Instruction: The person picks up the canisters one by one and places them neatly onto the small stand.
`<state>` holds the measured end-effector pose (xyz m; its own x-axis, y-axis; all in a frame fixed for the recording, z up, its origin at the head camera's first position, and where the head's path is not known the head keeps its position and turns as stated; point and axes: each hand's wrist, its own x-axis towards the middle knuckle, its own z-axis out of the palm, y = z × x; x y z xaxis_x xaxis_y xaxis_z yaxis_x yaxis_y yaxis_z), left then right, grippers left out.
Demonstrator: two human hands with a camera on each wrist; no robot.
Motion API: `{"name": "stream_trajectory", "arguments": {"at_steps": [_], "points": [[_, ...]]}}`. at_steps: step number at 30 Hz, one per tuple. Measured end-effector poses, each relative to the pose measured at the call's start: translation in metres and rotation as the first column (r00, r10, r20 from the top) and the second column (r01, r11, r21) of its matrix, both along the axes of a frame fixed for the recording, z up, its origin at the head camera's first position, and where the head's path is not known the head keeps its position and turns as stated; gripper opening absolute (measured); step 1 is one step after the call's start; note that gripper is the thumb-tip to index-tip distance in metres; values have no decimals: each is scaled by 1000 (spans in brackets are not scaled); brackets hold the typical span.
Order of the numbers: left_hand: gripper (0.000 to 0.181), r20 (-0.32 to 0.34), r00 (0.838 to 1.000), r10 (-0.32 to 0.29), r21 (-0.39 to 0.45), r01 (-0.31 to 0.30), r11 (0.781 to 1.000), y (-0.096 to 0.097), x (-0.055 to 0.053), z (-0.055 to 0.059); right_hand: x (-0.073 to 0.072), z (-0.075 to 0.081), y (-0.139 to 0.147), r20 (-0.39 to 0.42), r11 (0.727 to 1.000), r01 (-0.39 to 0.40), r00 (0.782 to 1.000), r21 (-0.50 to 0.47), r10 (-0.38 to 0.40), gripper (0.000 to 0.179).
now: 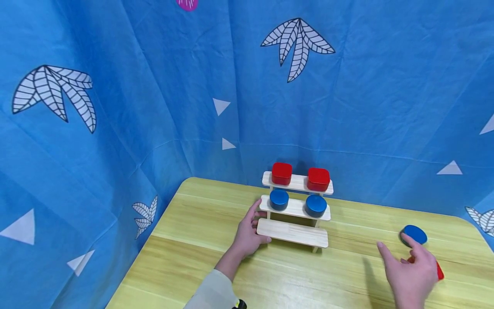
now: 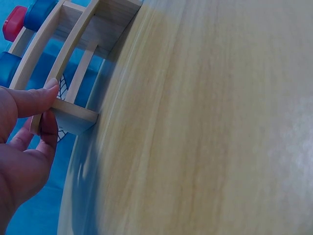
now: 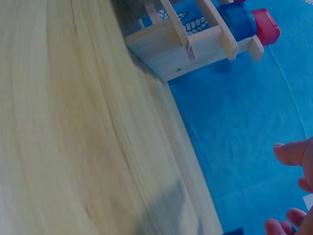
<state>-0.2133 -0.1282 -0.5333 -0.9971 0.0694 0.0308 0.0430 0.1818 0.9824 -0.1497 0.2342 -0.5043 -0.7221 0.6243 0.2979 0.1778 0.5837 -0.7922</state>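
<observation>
A small three-step wooden rack (image 1: 292, 231) stands at the back of the table. Two red square-lidded tins (image 1: 281, 174) sit on its top step and two round blue tins (image 1: 315, 206) on the middle one; its lowest step is bare. My left hand (image 1: 248, 236) pinches the left end of that lowest step between thumb and fingers, as the left wrist view (image 2: 29, 142) confirms. On the right, my right hand (image 1: 414, 274) hovers with thumb and forefinger spread. It partly covers a red object (image 1: 440, 271); a round blue tin (image 1: 416, 234) lies just beyond it.
The light wooden table (image 1: 185, 223) has rounded back corners. A blue patterned curtain (image 1: 270, 116) hangs close behind it and along the left side.
</observation>
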Motion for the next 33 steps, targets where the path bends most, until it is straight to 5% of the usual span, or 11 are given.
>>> {"name": "stream_trajectory", "arguments": {"at_steps": [16, 23, 33], "points": [[126, 13, 1000, 5, -12, -4, 1000, 0, 0, 0, 3, -2, 21, 104, 999, 25, 994, -36, -21, 62], [126, 11, 1000, 2, -17, -2, 1000, 0, 0, 0, 6, -4, 31, 267, 993, 76, 962, -89, -50, 68], [125, -6, 1000, -6, -8, 6, 1000, -1, 0, 1, 9, -6, 37, 370, 977, 159, 924, -144, -96, 70]]}}
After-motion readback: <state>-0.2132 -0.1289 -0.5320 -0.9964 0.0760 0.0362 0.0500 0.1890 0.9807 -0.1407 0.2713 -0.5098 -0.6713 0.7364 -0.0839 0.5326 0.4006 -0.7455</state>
